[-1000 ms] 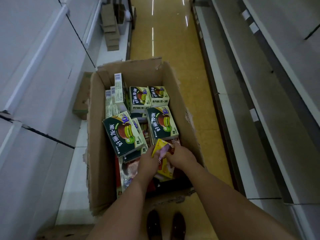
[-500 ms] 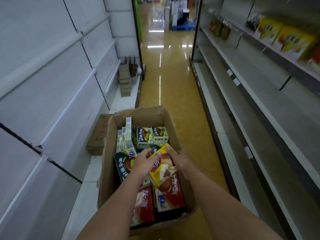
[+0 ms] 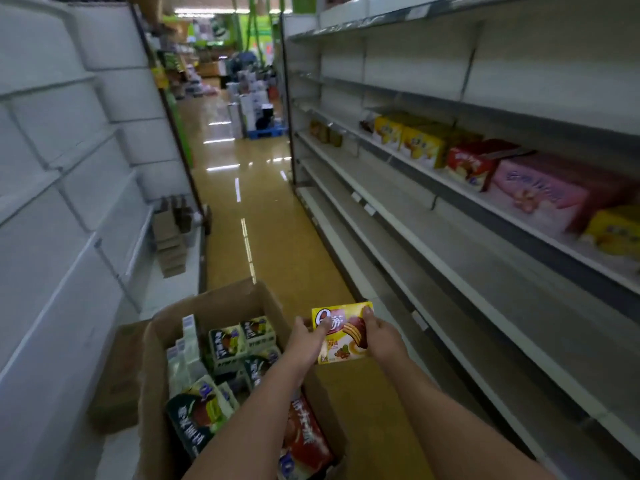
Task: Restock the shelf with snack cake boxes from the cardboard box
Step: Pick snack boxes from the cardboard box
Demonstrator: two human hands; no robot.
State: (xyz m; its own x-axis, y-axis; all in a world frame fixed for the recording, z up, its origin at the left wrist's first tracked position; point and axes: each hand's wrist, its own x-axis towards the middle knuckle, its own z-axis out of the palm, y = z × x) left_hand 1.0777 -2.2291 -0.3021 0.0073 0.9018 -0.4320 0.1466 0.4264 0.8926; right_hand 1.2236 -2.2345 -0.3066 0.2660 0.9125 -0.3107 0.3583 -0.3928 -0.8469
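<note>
A yellow snack cake box is held up above the right rim of the open cardboard box. My left hand grips its left edge and my right hand grips its right edge. Inside the cardboard box lie several green snack cake boxes and a red one. The shelf on the right carries yellow boxes, a red box and a pink box.
Bare shelf boards run below the stocked one on the right. White shelving lines the left side, with a small stack of cardboard on its base. The yellow aisle floor leads to stacked goods at the far end.
Both hands lifted the yellow box out of the cardboard box and carried it up and to the right. My view rose from the box toward the aisle and right shelf.
</note>
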